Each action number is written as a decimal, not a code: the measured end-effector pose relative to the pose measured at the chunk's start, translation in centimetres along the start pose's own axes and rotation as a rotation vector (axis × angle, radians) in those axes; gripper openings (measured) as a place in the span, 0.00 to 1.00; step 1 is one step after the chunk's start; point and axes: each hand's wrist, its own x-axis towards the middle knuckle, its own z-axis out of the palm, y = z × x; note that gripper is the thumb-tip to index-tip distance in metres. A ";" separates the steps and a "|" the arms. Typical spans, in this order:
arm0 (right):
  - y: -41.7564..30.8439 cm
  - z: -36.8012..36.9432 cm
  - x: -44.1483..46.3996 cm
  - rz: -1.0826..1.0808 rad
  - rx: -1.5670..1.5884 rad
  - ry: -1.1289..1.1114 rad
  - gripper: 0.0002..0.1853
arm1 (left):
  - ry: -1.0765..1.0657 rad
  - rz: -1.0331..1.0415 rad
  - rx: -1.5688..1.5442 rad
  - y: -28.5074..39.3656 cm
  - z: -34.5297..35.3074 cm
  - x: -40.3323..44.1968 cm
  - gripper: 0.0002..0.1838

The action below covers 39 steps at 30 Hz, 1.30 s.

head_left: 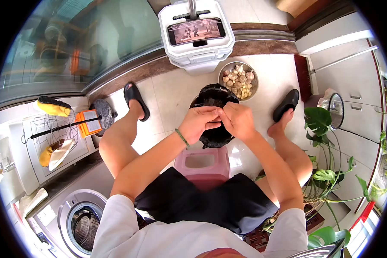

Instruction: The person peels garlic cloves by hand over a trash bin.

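Observation:
My left hand and my right hand meet fingertip to fingertip above a bin lined with a black plastic bag. Both are closed in a pinch, and whatever lies between the fingers is hidden or too small to make out. Just beyond the bin, on the tiled floor, stands a round metal bowl holding garlic bulbs and cloves. A green bead bracelet circles my left wrist.
A pink plastic stool is between my legs. Ahead stands a white mop bucket with a phone lying on it. Leafy plants and cabinets line the right; a washing machine is at lower left.

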 end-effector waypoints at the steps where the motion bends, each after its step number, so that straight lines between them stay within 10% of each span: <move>1: -0.1 -0.1 -0.1 -0.028 -0.012 -0.009 0.16 | -0.003 0.000 0.002 -0.1 0.0 -0.1 0.14; 10: -0.3 2.3 -1.0 0.574 0.781 0.105 0.15 | -0.118 0.262 -0.037 -1.3 0.1 1.4 0.15; 14: -0.5 2.3 -0.9 0.568 0.768 0.128 0.15 | -0.108 0.256 -0.155 -2.3 0.5 1.4 0.15; 19: -0.5 1.4 -0.2 0.091 -0.131 0.112 0.13 | 0.116 0.211 -0.197 -2.8 1.2 0.7 0.14; 28: -0.9 2.2 0.0 0.327 0.411 0.193 0.15 | -0.008 0.302 -0.191 -2.4 1.3 0.7 0.15; 39: 0.4 1.5 0.8 0.332 0.366 0.173 0.17 | 0.045 0.442 0.089 -1.4 0.9 1.8 0.14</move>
